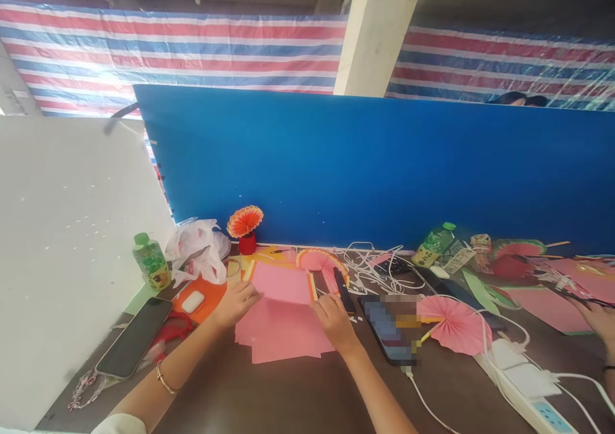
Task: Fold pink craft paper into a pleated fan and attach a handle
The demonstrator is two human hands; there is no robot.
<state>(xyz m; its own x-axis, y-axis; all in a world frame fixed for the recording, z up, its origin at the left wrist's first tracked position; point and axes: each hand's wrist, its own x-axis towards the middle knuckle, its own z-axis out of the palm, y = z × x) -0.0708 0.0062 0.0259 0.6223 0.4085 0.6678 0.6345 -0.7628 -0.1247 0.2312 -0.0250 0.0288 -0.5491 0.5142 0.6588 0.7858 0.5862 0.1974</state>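
My left hand (239, 300) is closed at the left edge of a sheet of pink paper (282, 296), fingers bent together. My right hand (334, 320) pinches the same sheet at its right edge. Yellow and orange borders show along both sides of the sheet, and its near part looks darker, as if raised or folded. Other pink sheets (288, 349) lie beneath it on the brown table. Just beyond my right hand are a pleated pink paper fan (321, 262) with an orange and yellow rim and a black stick-like object (343, 290). My fingertips are partly hidden.
Left: a phone (135, 338), a green-capped bottle (150, 262), a white plastic bag (202, 248) and a white case (193, 302). Right: another phone (387, 328), a pink fan (459, 325), tangled white cables (384, 270), a power strip (523, 395) and another person's hand (600, 322).
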